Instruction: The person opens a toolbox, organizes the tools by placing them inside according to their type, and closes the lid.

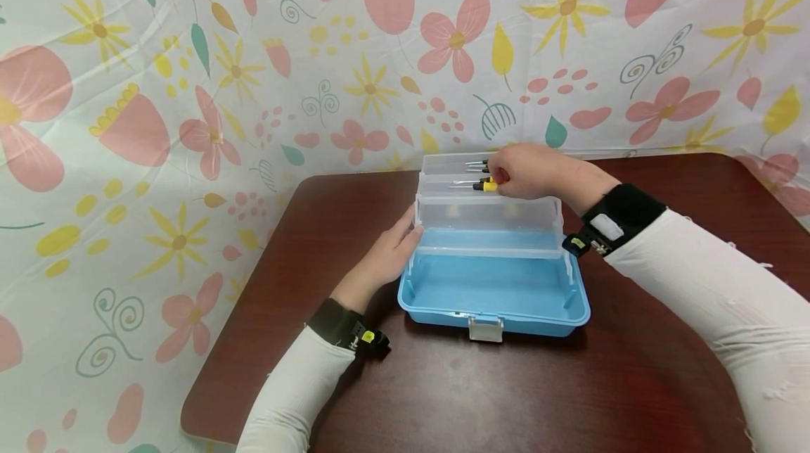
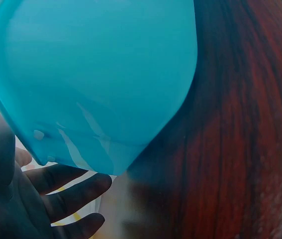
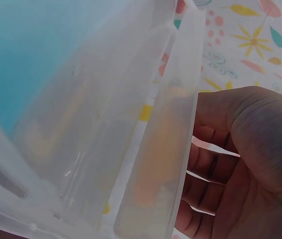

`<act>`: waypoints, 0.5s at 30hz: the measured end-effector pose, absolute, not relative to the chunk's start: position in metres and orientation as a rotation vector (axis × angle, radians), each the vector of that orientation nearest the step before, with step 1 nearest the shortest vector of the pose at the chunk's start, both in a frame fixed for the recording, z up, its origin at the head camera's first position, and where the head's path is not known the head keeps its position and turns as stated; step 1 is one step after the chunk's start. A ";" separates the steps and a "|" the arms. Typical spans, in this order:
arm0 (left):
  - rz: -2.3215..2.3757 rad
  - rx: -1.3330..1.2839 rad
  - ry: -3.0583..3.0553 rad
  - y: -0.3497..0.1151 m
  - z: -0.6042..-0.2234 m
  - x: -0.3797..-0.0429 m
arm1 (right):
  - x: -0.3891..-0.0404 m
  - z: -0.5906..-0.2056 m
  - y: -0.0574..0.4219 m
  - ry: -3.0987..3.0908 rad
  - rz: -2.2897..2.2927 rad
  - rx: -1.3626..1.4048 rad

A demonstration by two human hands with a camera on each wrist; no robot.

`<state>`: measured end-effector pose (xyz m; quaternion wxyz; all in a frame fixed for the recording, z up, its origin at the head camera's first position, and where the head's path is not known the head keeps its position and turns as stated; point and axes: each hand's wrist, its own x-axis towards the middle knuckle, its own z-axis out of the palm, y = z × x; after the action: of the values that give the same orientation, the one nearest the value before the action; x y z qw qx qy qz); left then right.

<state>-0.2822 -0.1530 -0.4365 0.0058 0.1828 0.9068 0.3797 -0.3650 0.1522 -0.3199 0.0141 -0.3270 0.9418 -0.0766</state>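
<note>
A light blue toolbox (image 1: pixel 493 281) stands with its lid raised and its translucent trays (image 1: pixel 490 214) unfolded toward the back. My left hand (image 1: pixel 386 252) rests along the box's left side; the left wrist view shows its loosely extended fingers (image 2: pixel 78 199) at the blue wall's edge. Over the rearmost tray, my right hand (image 1: pixel 528 170) curls its fingers at a screwdriver (image 1: pixel 486 186) with a yellow and black handle, whose far end the hand covers. More slim screwdrivers (image 1: pixel 477 166) lie beside it. In the right wrist view, the tray wall (image 3: pixel 153 209) partly hides the fingertips.
The box sits on a dark brown table (image 1: pixel 506 397) with rounded corners. Behind it hangs a white cloth (image 1: pixel 342 31) printed with flowers and leaves, close to the table's back edge. A pale latch (image 1: pixel 486 330) hangs at the box's front.
</note>
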 end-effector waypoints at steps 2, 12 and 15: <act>1.192 0.582 2.839 -0.153 -0.437 -0.282 | -0.365 -0.320 0.152 2.934 -0.232 -1.006; 1.205 0.597 2.831 -0.154 -0.436 -0.283 | -0.365 -0.320 0.151 2.925 -0.223 -0.944; 1.211 0.601 2.829 -0.154 -0.437 -0.284 | -0.365 -0.320 0.151 2.921 -0.232 -0.930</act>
<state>-0.2838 -0.1540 -0.4369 0.0030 0.1915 0.9024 0.3861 -0.3651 0.1510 -0.3204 0.0338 -0.3024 0.9496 -0.0755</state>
